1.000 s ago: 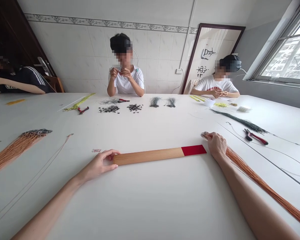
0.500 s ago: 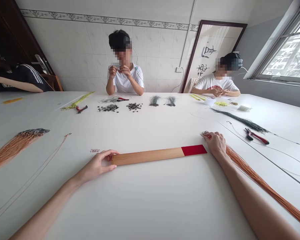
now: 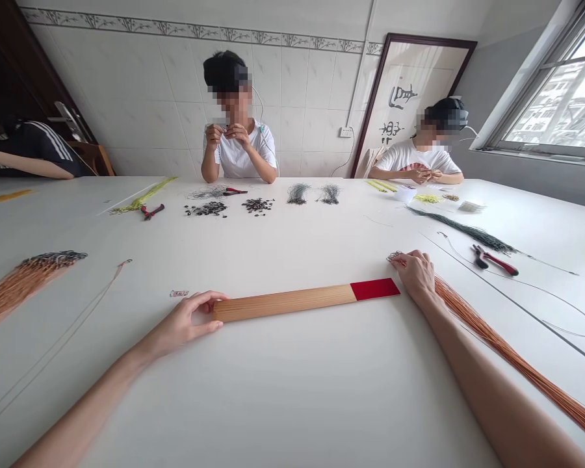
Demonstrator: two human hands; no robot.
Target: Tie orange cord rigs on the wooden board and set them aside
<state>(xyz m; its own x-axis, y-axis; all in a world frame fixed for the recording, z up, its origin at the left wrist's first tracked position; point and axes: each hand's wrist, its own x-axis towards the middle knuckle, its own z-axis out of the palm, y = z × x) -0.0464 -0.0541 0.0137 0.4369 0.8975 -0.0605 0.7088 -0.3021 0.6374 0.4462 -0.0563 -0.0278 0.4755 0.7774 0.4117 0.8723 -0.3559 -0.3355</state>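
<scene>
A long flat wooden strip lies slightly slanted on the white table in front of me, its right end covered by a red section. My left hand grips the strip's left end, thumb on the near edge and fingers on the far edge. Beyond the red end, my right hand rests on the looped ends of a bundle of copper-coloured wires, fingers pinched together there. Small wire loops poke out past these fingertips; how many wires they hold is hidden. The bundle trails toward the lower right.
Another copper-coloured wire bundle lies left, near a single long looped wire. Red-handled pliers and a dark green wire bundle are at right. Piles of black pieces lie farther back. Co-workers sit across the table.
The whole view has shifted a little, so things appear slightly farther left. Both hands keep their places at the strip's end and on the wire bundle.
</scene>
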